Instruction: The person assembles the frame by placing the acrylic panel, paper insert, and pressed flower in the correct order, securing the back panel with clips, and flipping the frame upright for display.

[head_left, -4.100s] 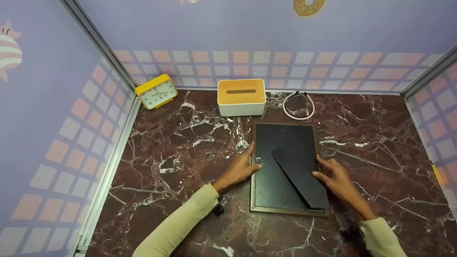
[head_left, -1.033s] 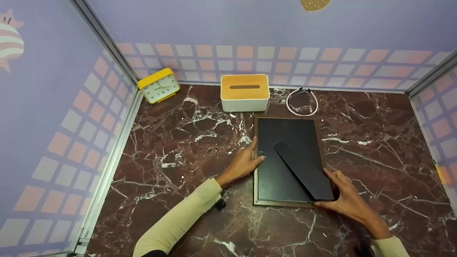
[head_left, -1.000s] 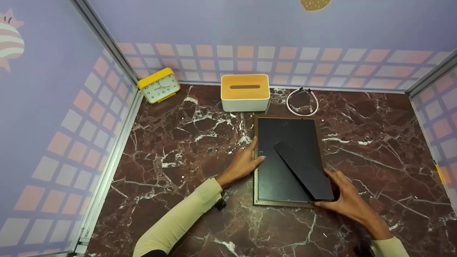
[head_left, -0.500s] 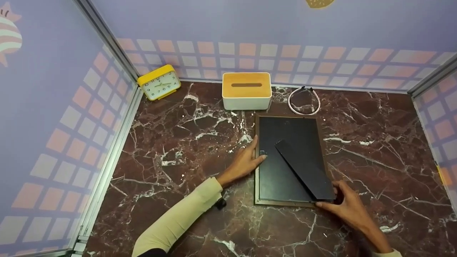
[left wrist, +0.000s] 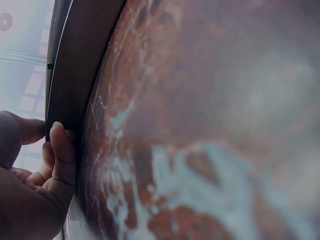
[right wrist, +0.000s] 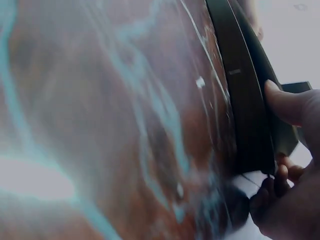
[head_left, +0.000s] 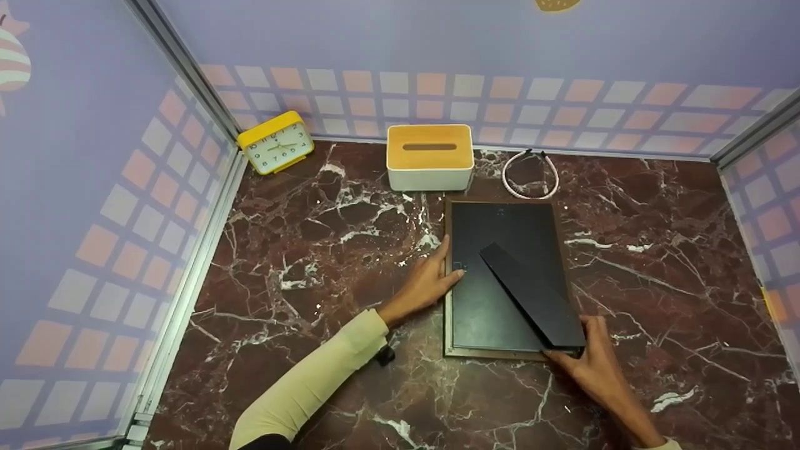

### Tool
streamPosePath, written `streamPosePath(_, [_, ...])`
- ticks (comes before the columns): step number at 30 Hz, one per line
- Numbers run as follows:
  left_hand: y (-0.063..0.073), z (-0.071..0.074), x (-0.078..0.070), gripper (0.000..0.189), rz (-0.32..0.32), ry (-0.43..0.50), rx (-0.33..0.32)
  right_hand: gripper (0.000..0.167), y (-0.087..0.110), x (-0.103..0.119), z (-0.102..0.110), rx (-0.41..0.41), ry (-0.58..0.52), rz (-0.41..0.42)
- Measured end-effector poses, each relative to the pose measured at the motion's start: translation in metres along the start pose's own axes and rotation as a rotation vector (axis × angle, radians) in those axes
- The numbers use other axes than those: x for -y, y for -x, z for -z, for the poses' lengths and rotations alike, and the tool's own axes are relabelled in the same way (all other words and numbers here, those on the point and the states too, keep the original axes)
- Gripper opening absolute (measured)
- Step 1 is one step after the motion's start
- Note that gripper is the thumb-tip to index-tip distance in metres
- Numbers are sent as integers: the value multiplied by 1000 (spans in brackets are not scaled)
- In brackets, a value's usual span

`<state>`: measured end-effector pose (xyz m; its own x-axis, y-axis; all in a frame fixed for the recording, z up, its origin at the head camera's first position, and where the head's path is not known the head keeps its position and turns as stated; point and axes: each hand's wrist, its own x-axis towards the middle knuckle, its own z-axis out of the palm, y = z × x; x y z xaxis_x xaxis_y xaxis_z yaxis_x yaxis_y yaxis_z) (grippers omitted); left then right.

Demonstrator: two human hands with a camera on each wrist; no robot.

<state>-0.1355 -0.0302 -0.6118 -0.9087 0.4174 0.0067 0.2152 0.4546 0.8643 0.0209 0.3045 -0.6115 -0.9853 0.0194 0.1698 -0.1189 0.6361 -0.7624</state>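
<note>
A picture frame [head_left: 484, 319] lies face down on the marbled table, its black back up and its brown rim showing. The black easel stand [head_left: 528, 297] slants across the back, its wide end over the lower right corner. My left hand [head_left: 425, 284] grips the left side, thumb on the back by a small metal hanger and fingers along the outer edge; the left wrist view shows the fingertips [left wrist: 62, 145] against the side. At the lower right corner my right hand [head_left: 597, 365] pinches the frame, thumb at the bottom edge, other fingers beside the stand's end.
A tissue box [head_left: 430, 178] with a wood-coloured lid stands behind the frame. Right of it lies a white headband [head_left: 530, 197], close to the frame's top edge. A yellow alarm clock [head_left: 278, 147] sits in the back left corner. Panels wall the table [head_left: 300, 369] at back and sides.
My right hand has slid from the middle of the frame's right side down to the lower right corner. The left hand keeps its hold, and the frame stays almost in place.
</note>
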Motion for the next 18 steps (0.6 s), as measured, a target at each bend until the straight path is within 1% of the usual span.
streamPosePath(1, [1,1,-1,90,3,8,0,69,1,1,-2,-12,3,9])
streamPosePath(6, [-2,-5,11,90,-17,-17,-20,65,4,3,-10,-46,4,7])
streamPosePath(7, [-3,-6,13,91,-15,-20,-26,66,5,4,-10,-44,2,-2])
streamPosePath(9, [-2,-3,8,92,-5,-24,-18,67,5,4,-11,-38,-8,-15])
streamPosePath(12, [-4,-6,11,92,-8,-50,-30,69,5,3,-10,-23,-26,-21])
streamPosePath(15, [-3,-5,9,92,-7,-63,-22,72,2,0,-7,-3,-34,-2])
streamPosePath(18, [-3,-5,7,92,-5,-46,-12,77,-1,-2,0,31,-17,16])
